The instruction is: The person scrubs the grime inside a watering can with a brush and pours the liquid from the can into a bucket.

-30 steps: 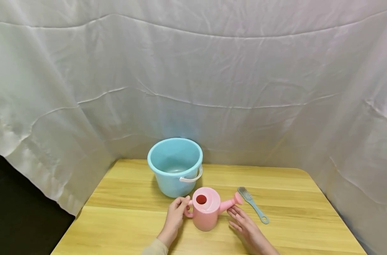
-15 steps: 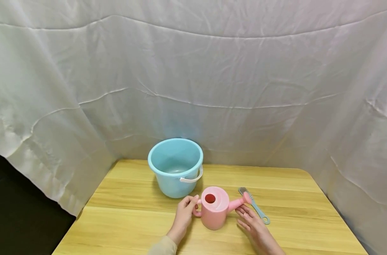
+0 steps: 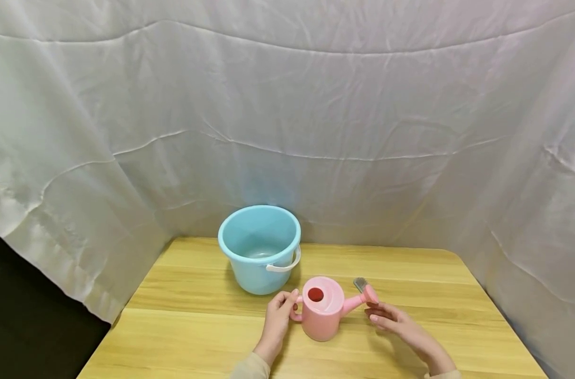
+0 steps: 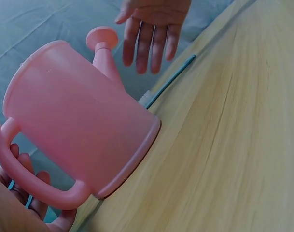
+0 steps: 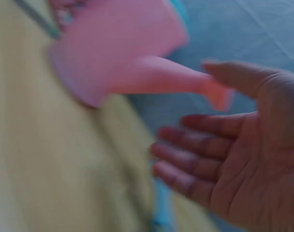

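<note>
A pink watering can [image 3: 323,318] is upright at the front of the table, its spout pointing right. My left hand [image 3: 277,320] grips its handle, fingers curled through the loop, as the left wrist view shows of the handle [image 4: 40,186]. Beside the spout's sprinkler head, my right hand [image 3: 401,323] hovers with its fingers extended and holds nothing. A gap separates that hand [image 4: 154,31] from the spout in the left wrist view. Behind the sprinkler head lies a blue-grey brush [image 3: 360,283], its handle hidden by the spout and right hand.
A light blue bucket [image 3: 259,271] with a white handle [image 3: 284,267] stands behind and left of the can. The wooden table [image 3: 174,337] is enclosed at the back and sides by a pale grey curtain [image 3: 316,116].
The watering can and left hand have shifted right. My right hand, earlier at the spout's underside, has moved right and away from it. The spout now covers more of the brush.
</note>
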The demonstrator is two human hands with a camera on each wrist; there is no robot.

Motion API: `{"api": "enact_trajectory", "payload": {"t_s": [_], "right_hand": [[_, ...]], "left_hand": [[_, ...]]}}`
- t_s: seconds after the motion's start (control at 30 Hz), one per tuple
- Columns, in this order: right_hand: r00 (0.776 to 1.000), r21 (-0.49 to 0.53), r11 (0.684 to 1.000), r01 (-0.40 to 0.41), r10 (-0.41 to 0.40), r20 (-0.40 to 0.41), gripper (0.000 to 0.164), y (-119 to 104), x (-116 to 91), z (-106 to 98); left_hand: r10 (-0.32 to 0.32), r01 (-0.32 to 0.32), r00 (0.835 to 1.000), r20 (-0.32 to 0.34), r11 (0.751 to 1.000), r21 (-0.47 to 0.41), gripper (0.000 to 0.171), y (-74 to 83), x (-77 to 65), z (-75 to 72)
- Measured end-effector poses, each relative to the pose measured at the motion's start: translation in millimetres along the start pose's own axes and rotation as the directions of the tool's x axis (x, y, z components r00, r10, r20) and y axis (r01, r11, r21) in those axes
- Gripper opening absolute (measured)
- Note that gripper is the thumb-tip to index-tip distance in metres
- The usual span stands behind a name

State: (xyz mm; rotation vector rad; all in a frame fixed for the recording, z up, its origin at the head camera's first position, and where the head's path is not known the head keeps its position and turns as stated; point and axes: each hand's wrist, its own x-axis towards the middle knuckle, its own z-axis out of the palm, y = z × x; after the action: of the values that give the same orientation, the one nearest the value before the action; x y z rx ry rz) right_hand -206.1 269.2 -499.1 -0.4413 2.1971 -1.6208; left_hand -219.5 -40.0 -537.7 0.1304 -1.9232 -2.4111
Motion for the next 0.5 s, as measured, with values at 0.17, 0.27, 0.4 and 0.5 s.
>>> {"api": "enact_trajectory", "payload": {"t_s": [0.17,0.27,0.4,0.5], "right_hand": [[0.991,-0.125,0.991,-0.040,0.023,-0.132,0.058,-16,-6,-28],[0.971,-0.144,0.988,-0.058,0.022,-0.236,0.056,-22,-9,-36],[0.931,-0.148,0.987,-0.066,0.008,-0.364,0.054,-20,-10,-37],[0.894,-0.143,0.989,-0.046,-0.023,-0.447,0.051,-10,-8,-32]], "left_hand": [[-0.005,0.003,0.999,-0.045,0.999,-0.046,0.033,-1.6,0.0,3.9],[-0.005,0.000,0.998,-0.069,0.998,-0.070,0.035,-2.2,-0.4,6.3],[-0.010,0.005,0.996,-0.083,0.998,-0.065,0.033,-2.7,-0.8,7.1],[-0.016,0.011,0.996,-0.083,0.998,-0.056,0.032,-2.3,-0.8,4.8]]}}
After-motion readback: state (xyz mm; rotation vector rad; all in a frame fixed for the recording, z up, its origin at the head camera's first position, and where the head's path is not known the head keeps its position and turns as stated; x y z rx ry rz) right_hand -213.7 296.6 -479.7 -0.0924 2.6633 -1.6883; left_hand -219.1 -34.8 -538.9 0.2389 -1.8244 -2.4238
